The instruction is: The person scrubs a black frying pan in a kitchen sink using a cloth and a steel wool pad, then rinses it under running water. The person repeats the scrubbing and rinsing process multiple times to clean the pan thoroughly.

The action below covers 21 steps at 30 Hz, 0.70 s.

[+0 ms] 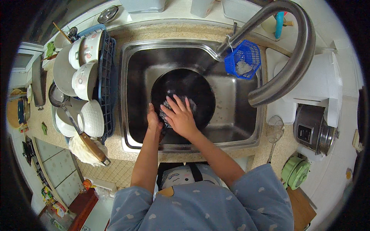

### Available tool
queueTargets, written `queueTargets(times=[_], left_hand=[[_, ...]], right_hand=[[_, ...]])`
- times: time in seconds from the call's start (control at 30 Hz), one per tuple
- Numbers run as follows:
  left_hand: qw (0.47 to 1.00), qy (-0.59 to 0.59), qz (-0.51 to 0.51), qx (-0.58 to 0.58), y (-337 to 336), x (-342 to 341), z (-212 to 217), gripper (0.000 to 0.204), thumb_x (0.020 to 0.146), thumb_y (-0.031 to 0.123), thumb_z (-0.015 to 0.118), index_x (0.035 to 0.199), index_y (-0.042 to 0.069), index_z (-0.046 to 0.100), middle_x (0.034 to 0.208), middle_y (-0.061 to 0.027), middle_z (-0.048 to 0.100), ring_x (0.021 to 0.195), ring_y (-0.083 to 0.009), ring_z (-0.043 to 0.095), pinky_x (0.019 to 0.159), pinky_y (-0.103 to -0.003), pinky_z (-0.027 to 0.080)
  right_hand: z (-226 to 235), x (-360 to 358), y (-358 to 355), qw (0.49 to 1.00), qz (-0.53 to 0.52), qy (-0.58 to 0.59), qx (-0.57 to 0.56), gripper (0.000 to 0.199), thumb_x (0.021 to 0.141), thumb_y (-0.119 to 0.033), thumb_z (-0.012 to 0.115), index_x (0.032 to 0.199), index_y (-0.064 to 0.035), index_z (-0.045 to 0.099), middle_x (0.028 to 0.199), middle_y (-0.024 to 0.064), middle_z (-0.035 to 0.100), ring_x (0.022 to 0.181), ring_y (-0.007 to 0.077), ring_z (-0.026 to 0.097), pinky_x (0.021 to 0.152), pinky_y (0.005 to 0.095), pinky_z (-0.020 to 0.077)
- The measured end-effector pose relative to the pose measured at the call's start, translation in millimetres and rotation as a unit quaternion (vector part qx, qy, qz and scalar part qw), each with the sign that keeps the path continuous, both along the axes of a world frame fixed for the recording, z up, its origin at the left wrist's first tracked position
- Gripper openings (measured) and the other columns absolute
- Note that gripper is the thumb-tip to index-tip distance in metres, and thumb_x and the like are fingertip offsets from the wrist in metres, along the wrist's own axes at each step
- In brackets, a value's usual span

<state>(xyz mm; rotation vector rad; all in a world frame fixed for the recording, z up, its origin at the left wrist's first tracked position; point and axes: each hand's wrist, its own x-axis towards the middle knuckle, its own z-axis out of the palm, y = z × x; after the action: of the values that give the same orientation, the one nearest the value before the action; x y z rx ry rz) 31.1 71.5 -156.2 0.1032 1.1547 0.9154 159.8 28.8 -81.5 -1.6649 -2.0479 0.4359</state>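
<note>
A round black pan (202, 90) lies in the steel sink. My left hand (153, 117) is at its near left edge, closed on the rim; some of its fingers are hidden. Inside the pan, my right hand (181, 117) lies flat with its fingers spread. Under and around those fingers shows a grey, silvery, wiry patch (192, 104) that looks like a steel wool scourer, mostly covered by the hand.
The sink (227, 115) has a curved steel faucet (304, 50) arching over its right side. A blue basket (252, 54) hangs at its back right corner. To the left, a dish rack (108, 84) holds several bowls. A strainer (275, 131) lies on the right counter.
</note>
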Motion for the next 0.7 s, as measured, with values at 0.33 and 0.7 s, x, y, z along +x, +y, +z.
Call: queueTargets(times=[0.33, 0.7], left_hand=[[0.996, -0.038, 0.075, -0.014, 3, 4, 21, 0.07, 0.087, 0.055, 0.017, 0.128, 0.001, 0.037, 0.128, -0.0117, 0.044, 0.121, -0.0266, 0.037, 0.103, -0.037, 0.023], [0.992, -0.116, 0.003, 0.046, 6, -8, 13, 0.079, 0.085, 0.063, 0.015, 0.131, 0.002, 0.033, 0.134, -0.0123, 0.037, 0.124, -0.0257, 0.032, 0.105, -0.036, 0.019]], right_hand=[[-21, -20, 70, 0.997, 0.045, -0.052, -0.044, 0.028, 0.074, -0.028, 0.061, 0.1, -0.0191, 0.065, 0.124, 0.0042, 0.047, 0.122, 0.0243, 0.033, 0.103, 0.0521, 0.0168], [1, 1, 8, 0.999, 0.03, 0.026, -0.025, 0.028, 0.071, -0.022, 0.065, 0.099, -0.0205, 0.066, 0.13, 0.0056, 0.042, 0.125, 0.0271, 0.03, 0.102, 0.0543, 0.0182]])
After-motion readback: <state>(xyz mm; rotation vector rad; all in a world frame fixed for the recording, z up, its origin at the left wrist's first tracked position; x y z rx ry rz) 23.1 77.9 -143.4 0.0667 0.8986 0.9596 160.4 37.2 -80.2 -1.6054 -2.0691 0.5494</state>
